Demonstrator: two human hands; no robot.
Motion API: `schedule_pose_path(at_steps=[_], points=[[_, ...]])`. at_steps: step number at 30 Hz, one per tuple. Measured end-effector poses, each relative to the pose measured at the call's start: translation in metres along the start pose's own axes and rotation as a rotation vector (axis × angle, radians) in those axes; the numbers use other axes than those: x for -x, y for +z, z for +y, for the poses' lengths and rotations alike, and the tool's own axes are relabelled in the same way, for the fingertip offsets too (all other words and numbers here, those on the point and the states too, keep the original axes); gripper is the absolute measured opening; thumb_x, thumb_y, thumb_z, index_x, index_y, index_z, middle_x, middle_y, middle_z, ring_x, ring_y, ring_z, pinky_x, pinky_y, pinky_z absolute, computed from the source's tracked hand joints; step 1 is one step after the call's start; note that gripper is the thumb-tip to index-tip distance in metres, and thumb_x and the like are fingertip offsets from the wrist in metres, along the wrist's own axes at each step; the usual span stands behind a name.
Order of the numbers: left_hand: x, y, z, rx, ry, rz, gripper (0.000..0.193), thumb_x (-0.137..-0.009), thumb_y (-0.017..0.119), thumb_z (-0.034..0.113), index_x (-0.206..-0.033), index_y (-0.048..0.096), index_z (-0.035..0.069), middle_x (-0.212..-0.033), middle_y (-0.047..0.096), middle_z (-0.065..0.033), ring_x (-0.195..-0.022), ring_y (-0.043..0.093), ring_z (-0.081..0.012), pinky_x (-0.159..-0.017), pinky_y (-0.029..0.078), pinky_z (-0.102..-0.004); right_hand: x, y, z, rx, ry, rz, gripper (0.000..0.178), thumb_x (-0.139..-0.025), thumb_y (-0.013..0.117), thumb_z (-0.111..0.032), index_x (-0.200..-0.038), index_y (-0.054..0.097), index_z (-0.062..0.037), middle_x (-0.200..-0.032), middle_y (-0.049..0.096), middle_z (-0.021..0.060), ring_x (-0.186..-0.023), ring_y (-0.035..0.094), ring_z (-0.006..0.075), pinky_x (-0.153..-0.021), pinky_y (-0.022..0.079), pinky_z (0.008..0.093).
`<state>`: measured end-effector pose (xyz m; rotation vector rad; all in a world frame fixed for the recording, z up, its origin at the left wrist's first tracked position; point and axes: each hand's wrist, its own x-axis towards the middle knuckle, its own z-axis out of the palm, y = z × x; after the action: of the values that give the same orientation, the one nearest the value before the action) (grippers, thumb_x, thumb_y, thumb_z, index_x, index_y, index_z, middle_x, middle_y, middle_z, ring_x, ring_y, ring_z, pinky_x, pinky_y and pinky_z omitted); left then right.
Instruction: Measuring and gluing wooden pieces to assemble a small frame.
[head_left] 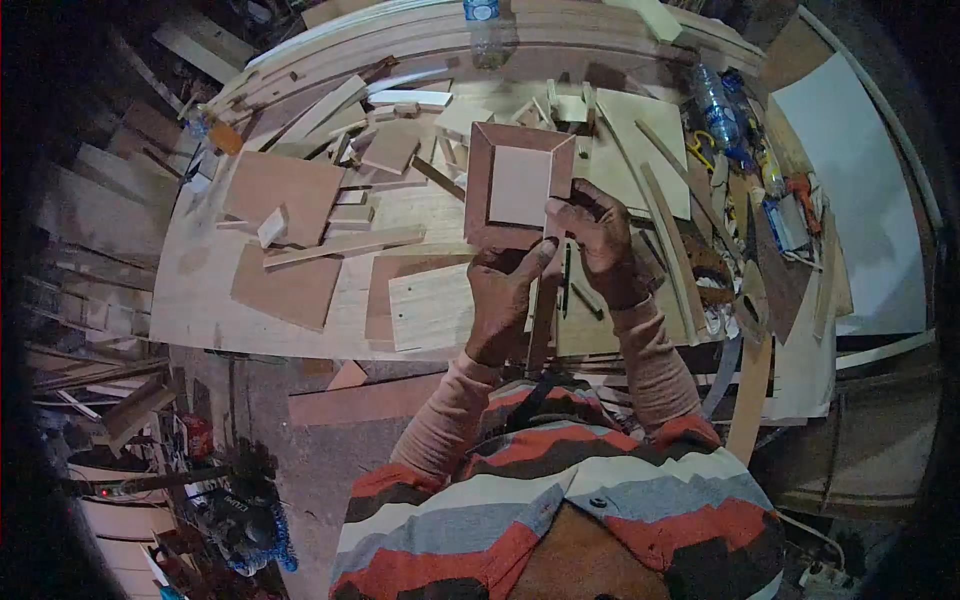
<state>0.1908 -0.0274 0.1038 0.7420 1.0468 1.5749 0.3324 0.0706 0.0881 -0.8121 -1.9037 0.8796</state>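
Observation:
A small wooden picture frame (481, 185) with mitred brown sides is raised over the workbench, its pale panel (521, 186) facing me. My left hand (502, 305) closes round its lower edge, thumb pointing up toward the lower right corner. On the right side of the frame, my right hand (603, 238) grips with its thumb on the front and fingers curled behind. Below that corner a narrow wooden strip (542, 325) runs down between my hands; whether it is held or lies on the bench I cannot tell.
Offcuts and brown square boards (287, 192) lie across the workbench (190, 290). A drilled pale board (433, 308) sits left of my hands. Long strips (672, 245), a clear bottle (715, 105) and a handsaw (748, 305) are at right. Another bottle (486, 40) stands far back.

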Motion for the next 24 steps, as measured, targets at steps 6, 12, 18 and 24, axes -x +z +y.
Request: schedule_pose_path(at_steps=[6,12,18,24], points=[[-0.006,0.003,-0.008,0.002,0.082,0.036,0.029,-0.089,0.075,0.014,-0.113,0.068,0.0,-0.105,0.071,-0.0052,-0.093,0.064,-0.0124,-0.086,0.05,-0.0296,0.004,0.02,0.023,-0.877,0.123,0.114,0.025,-0.093,0.065,-0.012,-0.114,0.068,0.0015,-0.11,0.07,0.0089,-0.095,0.067,0.016,-0.085,0.054,0.0317],[-0.011,-0.002,-0.016,-0.004,0.104,-0.014,0.026,-0.091,0.073,0.013,-0.113,0.066,0.0,-0.103,0.069,-0.0047,-0.094,0.064,-0.0127,-0.087,0.049,-0.0297,-0.011,0.012,-0.018,-0.623,0.293,0.147,0.032,-0.089,0.071,-0.022,-0.112,0.069,-0.0004,-0.101,0.07,0.0047,-0.09,0.064,0.0125,-0.083,0.052,0.0292],[-0.011,0.007,-0.008,0.164,-0.039,-0.011,0.025,-0.09,0.075,0.018,-0.109,0.066,0.003,-0.097,0.068,-0.005,-0.086,0.063,-0.0133,-0.081,0.051,-0.0302,-0.014,0.014,-0.01,-0.586,0.246,0.17,0.035,-0.085,0.074,-0.024,-0.11,0.069,-0.0003,-0.097,0.069,0.0026,-0.086,0.062,0.0108,-0.078,0.051,0.0267],[-0.015,-0.008,-0.015,0.275,-0.211,-0.062,0.03,-0.092,0.071,0.025,-0.113,0.065,0.004,-0.093,0.065,-0.0048,-0.084,0.061,-0.0158,-0.079,0.051,-0.0301,-0.019,0.01,-0.026,-0.394,0.321,0.123,0.039,-0.085,0.074,-0.033,-0.102,0.069,0.0026,-0.086,0.069,0.0034,-0.073,0.059,0.0114,-0.069,0.051,0.0296]])
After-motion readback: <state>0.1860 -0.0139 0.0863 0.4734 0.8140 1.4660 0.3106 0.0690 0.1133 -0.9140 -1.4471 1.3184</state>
